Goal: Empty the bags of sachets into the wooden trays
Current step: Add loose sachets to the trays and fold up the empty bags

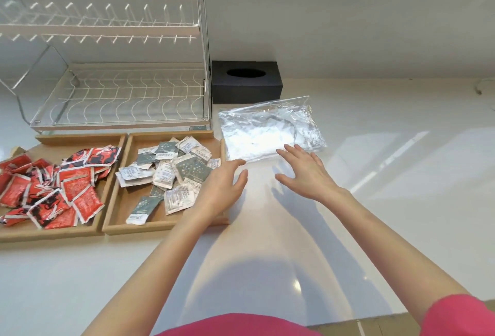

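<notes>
Two wooden trays sit side by side on the white counter. The left tray (48,231) holds a heap of red sachets (53,185). The right tray (134,225) holds grey and white sachets (171,169). A flat clear plastic bag (270,129) lies just right of that tray and looks empty. My left hand (222,188) hovers over the right tray's right edge, fingers apart, holding nothing. My right hand (305,172) is spread open just below the bag's near edge, holding nothing.
A metal dish rack (120,67) stands behind the trays. A black tissue box (246,81) sits behind the bag against the wall. A cardboard edge (361,326) shows at the bottom right. White counter surface (375,175) stretches to the right.
</notes>
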{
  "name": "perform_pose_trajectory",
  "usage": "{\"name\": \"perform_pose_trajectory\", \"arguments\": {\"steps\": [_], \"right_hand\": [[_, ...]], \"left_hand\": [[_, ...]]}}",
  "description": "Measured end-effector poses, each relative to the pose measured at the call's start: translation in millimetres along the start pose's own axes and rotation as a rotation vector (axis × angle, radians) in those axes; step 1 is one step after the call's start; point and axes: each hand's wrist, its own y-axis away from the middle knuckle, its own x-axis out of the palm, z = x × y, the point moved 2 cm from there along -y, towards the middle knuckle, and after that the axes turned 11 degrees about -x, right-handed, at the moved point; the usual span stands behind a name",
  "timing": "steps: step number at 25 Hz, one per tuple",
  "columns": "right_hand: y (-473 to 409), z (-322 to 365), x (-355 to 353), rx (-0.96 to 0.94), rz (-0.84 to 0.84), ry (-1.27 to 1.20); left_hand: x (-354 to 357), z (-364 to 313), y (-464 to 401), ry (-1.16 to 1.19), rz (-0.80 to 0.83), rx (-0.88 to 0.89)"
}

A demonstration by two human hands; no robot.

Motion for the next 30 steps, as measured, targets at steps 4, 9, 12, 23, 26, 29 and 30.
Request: {"name": "perform_pose_trajectory", "arguments": {"steps": [4,9,12,23,26,29,30], "right_hand": [[-11,-37,-7,-0.038,0.021,0.013],[-52,-77,-20,-0.104,0.058,0.006],[-96,-93,-35,-0.173,0.064,0.042],[-225,-116,-37,-0.206,0.223,0.190],[-232,-121,-25,-0.188,0.288,0.220],[-229,-125,-23,-0.149,0.268,0.218],[-226,-128,-23,-0.125,0.263,0.207]], "left_hand": [[30,-17,-15,0.059,-0.029,-0.200],[57,-38,-32,0.659,0.124,-0.603],[68,-51,-38,1.090,0.207,-0.773],[88,-58,-81,1.675,0.267,-0.998],[95,-57,-89,1.660,0.235,-1.006],[102,-59,-94,1.608,0.175,-1.030],[104,-60,-94,1.576,0.159,-1.033]]}}
